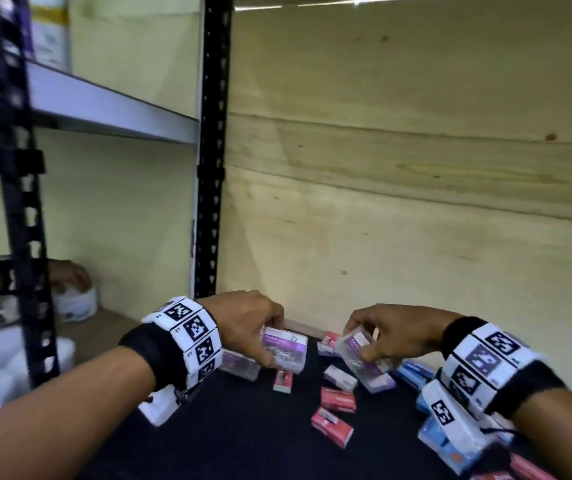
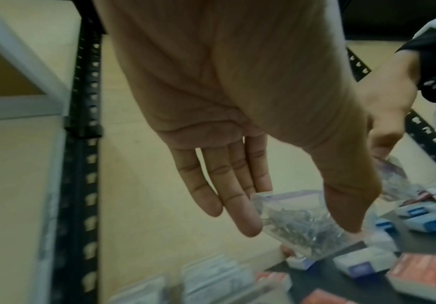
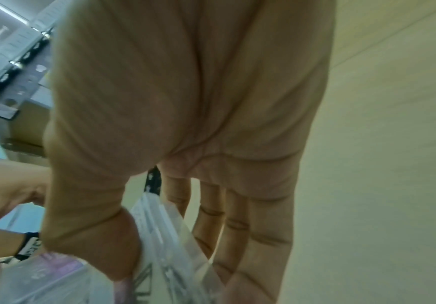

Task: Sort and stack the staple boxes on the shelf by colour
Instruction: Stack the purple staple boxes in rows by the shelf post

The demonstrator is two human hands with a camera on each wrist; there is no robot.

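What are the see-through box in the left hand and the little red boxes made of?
See-through box: probably clear, glossy plastic, since metal clips show through its walls. Red boxes: likely matte printed cardboard, with flat folded-looking sides, though blur leaves it unsure.

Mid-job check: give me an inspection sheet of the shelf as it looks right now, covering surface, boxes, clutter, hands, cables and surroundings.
Surface: black shelf mat, boxes scattered, not yet stacked.
Job's things: red boxes loose at centre; blue boxes at right, under the wrist.
Clutter: clear paper clip boxes with purple labels; one more lies by the left wrist.
Hands: left hand grips a clear paper clip box; right hand grips another clear box, tilted.
Cables: thin black cord at right wrist camera.
Surroundings: plywood back wall, black slotted upright, grey upper shelf.
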